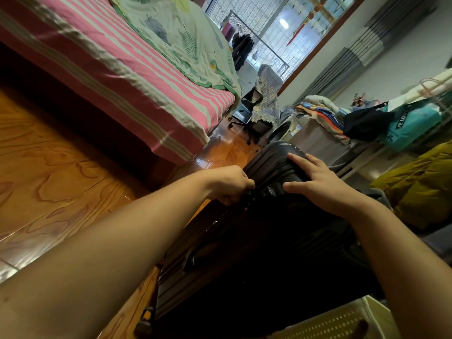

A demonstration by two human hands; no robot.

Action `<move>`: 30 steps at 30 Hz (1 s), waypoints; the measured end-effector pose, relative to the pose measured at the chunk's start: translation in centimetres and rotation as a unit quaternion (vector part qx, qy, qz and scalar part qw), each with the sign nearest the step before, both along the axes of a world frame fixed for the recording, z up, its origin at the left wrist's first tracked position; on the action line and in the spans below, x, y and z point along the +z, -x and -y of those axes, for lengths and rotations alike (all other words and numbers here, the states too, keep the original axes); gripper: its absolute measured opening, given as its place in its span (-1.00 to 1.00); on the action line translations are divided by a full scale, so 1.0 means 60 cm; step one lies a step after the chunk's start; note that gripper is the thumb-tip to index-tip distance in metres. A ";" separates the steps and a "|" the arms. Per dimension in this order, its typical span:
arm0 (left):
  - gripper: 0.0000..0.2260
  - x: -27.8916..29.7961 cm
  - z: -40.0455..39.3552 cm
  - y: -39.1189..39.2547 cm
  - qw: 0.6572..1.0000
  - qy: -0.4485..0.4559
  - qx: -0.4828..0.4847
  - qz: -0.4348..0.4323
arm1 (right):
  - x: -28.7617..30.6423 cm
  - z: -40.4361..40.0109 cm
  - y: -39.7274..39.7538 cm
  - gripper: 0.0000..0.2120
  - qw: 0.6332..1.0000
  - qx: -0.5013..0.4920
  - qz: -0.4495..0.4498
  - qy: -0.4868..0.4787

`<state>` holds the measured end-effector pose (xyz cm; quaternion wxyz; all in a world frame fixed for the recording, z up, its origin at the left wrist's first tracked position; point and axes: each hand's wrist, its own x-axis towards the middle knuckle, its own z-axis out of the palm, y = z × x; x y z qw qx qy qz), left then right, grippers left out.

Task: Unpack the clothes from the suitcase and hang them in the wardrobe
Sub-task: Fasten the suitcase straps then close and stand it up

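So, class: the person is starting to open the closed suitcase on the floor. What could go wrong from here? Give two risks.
1. The left hand pinches something small at the suitcase seam, probably the zipper pull; a hard tug could slip or jam it.
2. The right hand lies flat on the shell; once unzipped, the lid may be blocked by the basket close beside the case.
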<state>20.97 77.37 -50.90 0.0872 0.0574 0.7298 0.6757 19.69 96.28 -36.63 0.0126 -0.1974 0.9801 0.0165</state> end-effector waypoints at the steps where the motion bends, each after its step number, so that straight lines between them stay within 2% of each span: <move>1: -0.82 -0.005 0.005 -0.003 0.998 -0.048 -0.024 0.029 | 0.000 0.000 0.000 -0.14 1.000 0.000 0.001 -0.001; 3: -0.85 -0.016 0.015 -0.009 0.990 -0.101 -0.071 0.063 | 0.000 0.001 -0.001 -0.14 1.000 -0.001 0.001 -0.002; 5: -0.86 -0.025 0.015 -0.011 0.989 -0.107 -0.087 0.059 | -0.001 0.001 -0.002 -0.14 1.000 -0.004 0.002 0.000; 12: -0.77 -0.025 -0.016 -0.017 0.991 -0.132 -0.006 0.019 | -0.001 0.004 -0.003 -0.12 1.000 -0.008 -0.001 -0.004; 19: -0.78 -0.019 -0.058 -0.018 0.994 -0.073 0.074 -0.023 | 0.000 0.007 -0.009 -0.10 1.000 -0.005 -0.004 -0.011; 23: -0.81 -0.016 -0.078 -0.013 0.994 -0.042 0.093 -0.028 | 0.000 0.004 -0.006 -0.19 1.000 0.000 -0.007 -0.013; 26: -0.77 -0.016 -0.049 -0.016 0.997 -0.028 0.052 -0.046 | 0.001 0.000 -0.005 -0.18 1.000 -0.004 -0.007 -0.008; 28: -0.68 -0.043 -0.019 -0.019 0.996 -0.069 0.049 -0.020 | 0.002 0.001 -0.005 -0.19 1.000 -0.001 -0.012 -0.005; 30: -0.68 -0.102 0.002 -0.013 0.991 -0.072 0.114 0.024 | 0.001 0.006 -0.004 -0.14 1.000 -0.003 -0.017 0.002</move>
